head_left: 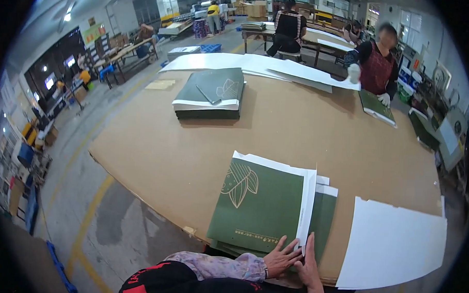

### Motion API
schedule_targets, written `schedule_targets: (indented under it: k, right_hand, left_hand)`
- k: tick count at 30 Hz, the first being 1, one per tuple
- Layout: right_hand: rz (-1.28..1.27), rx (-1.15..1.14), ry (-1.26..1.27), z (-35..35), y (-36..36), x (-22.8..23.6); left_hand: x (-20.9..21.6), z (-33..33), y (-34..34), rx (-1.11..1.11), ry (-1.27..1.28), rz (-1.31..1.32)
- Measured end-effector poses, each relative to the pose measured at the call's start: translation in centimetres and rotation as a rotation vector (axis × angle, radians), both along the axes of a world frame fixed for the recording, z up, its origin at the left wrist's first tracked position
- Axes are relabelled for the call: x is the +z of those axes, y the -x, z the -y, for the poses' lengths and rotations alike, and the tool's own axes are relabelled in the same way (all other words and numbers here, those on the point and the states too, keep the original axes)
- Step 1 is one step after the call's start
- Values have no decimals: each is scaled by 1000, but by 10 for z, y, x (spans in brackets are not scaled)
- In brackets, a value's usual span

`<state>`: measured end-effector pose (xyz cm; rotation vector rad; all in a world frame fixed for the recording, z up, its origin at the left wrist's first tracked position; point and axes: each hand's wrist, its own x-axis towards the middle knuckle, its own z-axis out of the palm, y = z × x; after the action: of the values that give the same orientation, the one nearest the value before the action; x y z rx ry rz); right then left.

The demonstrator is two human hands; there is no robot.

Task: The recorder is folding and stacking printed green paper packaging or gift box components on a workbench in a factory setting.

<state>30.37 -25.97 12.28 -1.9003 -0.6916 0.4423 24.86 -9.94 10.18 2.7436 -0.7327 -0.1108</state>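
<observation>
A green printed paper sheet with a gold leaf pattern and white borders lies before me, over more green sheets that show at its right side. My left hand rests flat on its lower right corner, fingers apart. Close beside it, my right hand stands on edge with its fingers stretched along the white border strip. The two hands almost touch. Neither visibly grips anything, though part of the right palm is turned from view.
Farther back on the brown table sits a stack of green sheets with a pen-like stick on top. White sheets lie at right and along the far edge. A gloved co-worker handles a green piece.
</observation>
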Motion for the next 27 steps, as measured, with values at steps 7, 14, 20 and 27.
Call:
schedule_targets:
  k: [7,14,20,27]
  right_hand:
    - [274,64,133,-13,-18,-4]
    - [491,24,249,-4,8,-20]
    - [315,-70,110,10,6,-7]
    - [501,-71,53,-16,-25,-4]
  left_hand:
    - [-1,-9,-10,47,57,72]
    - [-30,3,-1,80,14,150]
    - [-2,-6,6,-8,349,37]
    - [31,-31,51,454,1350,-449]
